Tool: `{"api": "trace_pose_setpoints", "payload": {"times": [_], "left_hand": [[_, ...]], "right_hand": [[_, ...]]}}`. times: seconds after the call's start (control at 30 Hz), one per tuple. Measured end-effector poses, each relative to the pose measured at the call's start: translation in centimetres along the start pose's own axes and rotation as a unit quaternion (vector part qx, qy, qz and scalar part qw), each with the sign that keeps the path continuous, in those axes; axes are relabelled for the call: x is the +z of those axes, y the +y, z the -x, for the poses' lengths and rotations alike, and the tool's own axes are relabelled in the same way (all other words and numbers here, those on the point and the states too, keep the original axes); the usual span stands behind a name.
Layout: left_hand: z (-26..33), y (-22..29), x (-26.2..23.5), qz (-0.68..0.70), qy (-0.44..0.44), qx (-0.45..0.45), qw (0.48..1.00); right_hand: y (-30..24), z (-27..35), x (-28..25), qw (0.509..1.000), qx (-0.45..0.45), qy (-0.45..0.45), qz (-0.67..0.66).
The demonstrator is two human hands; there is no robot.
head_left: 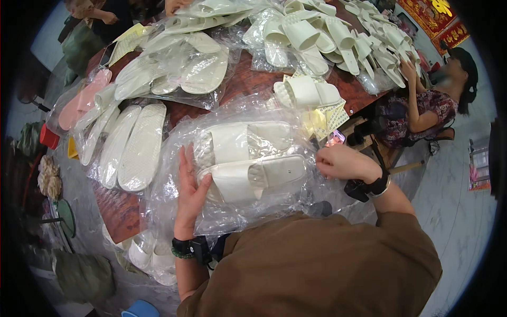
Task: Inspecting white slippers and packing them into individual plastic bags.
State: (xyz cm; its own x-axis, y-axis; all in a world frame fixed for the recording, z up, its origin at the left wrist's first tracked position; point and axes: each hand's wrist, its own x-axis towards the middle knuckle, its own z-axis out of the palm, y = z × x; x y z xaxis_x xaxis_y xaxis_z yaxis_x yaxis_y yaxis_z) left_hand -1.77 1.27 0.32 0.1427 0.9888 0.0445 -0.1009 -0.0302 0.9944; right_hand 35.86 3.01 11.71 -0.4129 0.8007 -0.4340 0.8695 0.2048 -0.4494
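A pair of white slide slippers [230, 141] lies side by side inside a clear plastic bag [264, 211] in front of me, toes to the left and heels to the right. My left hand [191, 193] is open, its fingers and thumb spread against the bag at the toe end, with the thumb by the nearer slipper. At the heel end, my right hand [346, 161] has its fingers closed in a pinch on the bag's right edge; the fingertips are partly hidden. Just beyond that hand is a lit phone screen [336, 138].
Bagged white slippers [138, 142] lie at left, beside a pink pair [84, 100]. More slippers [311, 34] pile along the far side of the red-brown table [113, 208]. Yellow sticker sheets [330, 117] lie under another white slipper [311, 91]. A co-worker [422, 103] sits at right, handling slippers.
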Motion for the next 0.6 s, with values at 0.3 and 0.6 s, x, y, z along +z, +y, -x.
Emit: {"api": "trace_pose_setpoints", "payload": {"times": [0.3,0.6], "left_hand": [[-0.3,0.2,-0.3,-0.005,-0.007,0.002,1.0],[-0.3,0.5,0.1,0.021,-0.011,0.008,1.0]], "right_hand": [[-3.3,0.4,-0.2,0.949,0.039,-0.139,-0.279],[-3.0,0.6,5.4,0.934,-0.031,0.111,-0.337]]}}
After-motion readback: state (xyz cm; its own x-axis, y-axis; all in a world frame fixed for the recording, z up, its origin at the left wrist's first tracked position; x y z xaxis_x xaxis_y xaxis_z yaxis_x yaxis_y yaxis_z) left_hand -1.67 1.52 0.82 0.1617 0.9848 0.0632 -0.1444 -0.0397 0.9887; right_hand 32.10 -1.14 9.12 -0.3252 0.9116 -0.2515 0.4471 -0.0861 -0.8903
